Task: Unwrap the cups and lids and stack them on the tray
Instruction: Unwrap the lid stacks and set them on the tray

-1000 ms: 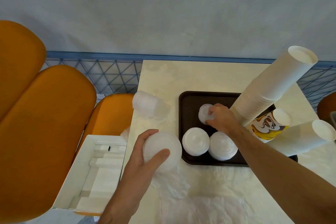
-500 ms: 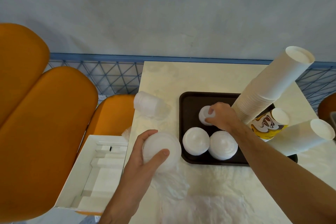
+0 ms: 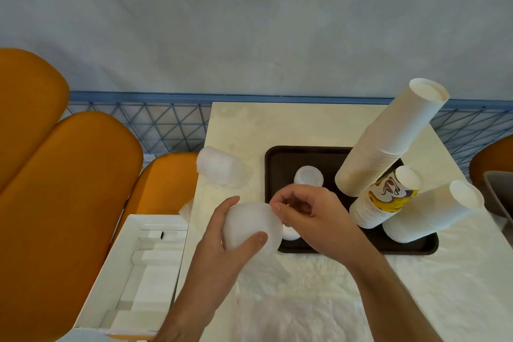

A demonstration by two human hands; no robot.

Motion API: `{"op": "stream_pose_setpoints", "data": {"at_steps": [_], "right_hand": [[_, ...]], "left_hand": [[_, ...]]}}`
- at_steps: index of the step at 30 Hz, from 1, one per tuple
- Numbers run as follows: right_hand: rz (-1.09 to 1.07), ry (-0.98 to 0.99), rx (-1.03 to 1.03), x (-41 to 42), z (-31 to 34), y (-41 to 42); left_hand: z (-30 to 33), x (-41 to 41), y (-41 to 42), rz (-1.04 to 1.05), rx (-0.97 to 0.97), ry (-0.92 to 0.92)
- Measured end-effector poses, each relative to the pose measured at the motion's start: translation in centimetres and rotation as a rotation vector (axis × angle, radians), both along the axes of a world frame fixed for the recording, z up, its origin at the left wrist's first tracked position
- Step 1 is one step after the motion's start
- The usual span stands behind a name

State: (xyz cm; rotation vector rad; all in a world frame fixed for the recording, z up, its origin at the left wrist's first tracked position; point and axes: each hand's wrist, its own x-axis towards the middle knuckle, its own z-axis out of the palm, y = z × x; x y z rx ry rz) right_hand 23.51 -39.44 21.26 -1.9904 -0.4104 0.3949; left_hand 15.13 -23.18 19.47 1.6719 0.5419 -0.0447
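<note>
On the counter (image 3: 277, 125) near its front edge, the left hand (image 3: 222, 241) grips a wrapped stack of lids (image 3: 251, 226), and the right hand (image 3: 311, 215) pinches the wrap at its top, probably to peel it. Much looks done: the tray (image 3: 299, 154) carries 3 cup stacks (image 3: 388, 139) and 1 clearly visible lid pile (image 3: 308, 175); others are hidden. 1 wrapped bundle (image 3: 222, 166) lies unopened beside the tray.

Left hand (image 3: 222, 244): I see it gripping a wrapped stack of lids (image 3: 251, 226).
Right hand (image 3: 308, 215): fingertips pinch at that stack's upper right edge.
Tray (image 3: 277, 164): just beyond my right hand, carrying a small lid stack (image 3: 308, 176) and leaning cup stacks (image 3: 388, 139).
</note>
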Motion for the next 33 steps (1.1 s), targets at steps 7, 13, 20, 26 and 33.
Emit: {"op": "stream_pose_setpoints", "data": {"at_steps": [7,13,20,26,33], "right_hand": [[-0.033,-0.119,-0.083,-0.9,0.1,-0.5],[-0.081,-0.133,-0.066,-1.1,0.2,-0.6],[-0.123,-0.150,-0.015,-1.3,0.2,-0.6],[-0.097,-0.252,-0.061,-1.4,0.2,-0.5],[-0.129,-0.204,-0.070,-1.5,0.2,-0.7]], "left_hand": [[0.4,0.1,-0.5,-0.029,0.034,0.024],[1.3,0.3,-0.5,-0.029,-0.009,0.028],[1.8,0.3,-0.6,-0.021,-0.019,0.027],[1.9,0.0,-0.8,-0.054,-0.036,-0.042],[2.1,-0.2,-0.8,-0.099,-0.068,-0.100]]}}
